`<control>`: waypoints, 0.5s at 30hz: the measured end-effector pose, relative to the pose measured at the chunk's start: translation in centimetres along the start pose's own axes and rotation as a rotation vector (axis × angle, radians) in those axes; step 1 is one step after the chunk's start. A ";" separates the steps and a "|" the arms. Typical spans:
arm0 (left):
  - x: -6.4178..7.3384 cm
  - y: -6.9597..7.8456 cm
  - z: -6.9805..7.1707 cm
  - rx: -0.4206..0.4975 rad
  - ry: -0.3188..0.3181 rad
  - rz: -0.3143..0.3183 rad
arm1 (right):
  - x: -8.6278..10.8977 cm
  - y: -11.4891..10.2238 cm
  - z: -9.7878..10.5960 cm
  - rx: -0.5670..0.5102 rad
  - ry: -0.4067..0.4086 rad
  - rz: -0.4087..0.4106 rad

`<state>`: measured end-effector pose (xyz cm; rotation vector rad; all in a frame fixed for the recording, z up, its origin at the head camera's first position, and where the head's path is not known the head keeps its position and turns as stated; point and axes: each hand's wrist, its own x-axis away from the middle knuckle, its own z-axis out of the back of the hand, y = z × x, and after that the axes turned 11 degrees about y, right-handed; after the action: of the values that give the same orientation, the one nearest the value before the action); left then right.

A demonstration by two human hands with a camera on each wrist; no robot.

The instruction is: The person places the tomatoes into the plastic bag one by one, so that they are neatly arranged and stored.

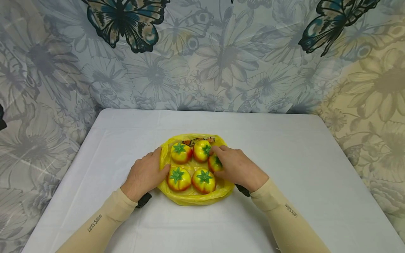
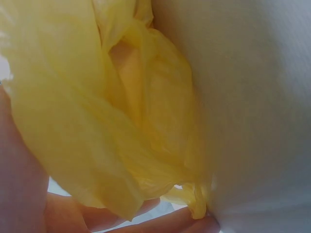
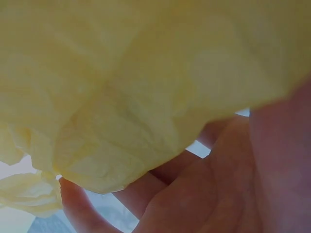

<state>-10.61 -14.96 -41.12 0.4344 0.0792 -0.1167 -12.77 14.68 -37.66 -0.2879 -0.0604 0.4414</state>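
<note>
A yellow plastic bag [image 1: 196,201] lies spread on the table with its rim rolled open. Inside sit several yellow-and-red tomatoes with green star-shaped tops, among them a front left tomato [image 1: 179,180] and a back left tomato [image 1: 181,153]. My left hand [image 1: 145,173] holds the bag's left rim, its thumb over the inner side. Over the right rim reaches my right hand [image 1: 238,167], thumb and fingers around the right-hand tomato [image 1: 214,162], which they partly cover. Yellow bag film [image 2: 73,107] fills much of the left wrist view; in the right wrist view, bag film [image 3: 146,87] hides part of the hand.
The bag lies on a white-covered table [image 1: 284,147]. A printed butterfly label [image 1: 190,142] shows at the bag's back inner side. Behind the table hangs a floral, butterfly-patterned cloth [image 1: 221,70].
</note>
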 end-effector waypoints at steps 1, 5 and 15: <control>0.0 0.0 -0.1 0.002 -0.002 0.003 | 0.0 0.1 0.0 0.000 0.000 0.000; -0.3 0.1 -0.4 0.016 -0.012 0.004 | 0.3 0.4 0.0 -0.008 -0.003 -0.019; -0.6 -0.9 0.6 0.067 -0.040 0.067 | 1.6 1.5 1.4 -0.141 0.019 -0.054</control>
<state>-11.29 -15.96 -40.91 0.5004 0.0214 -0.0623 -12.12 17.04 -36.80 -0.4281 -0.0806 0.3814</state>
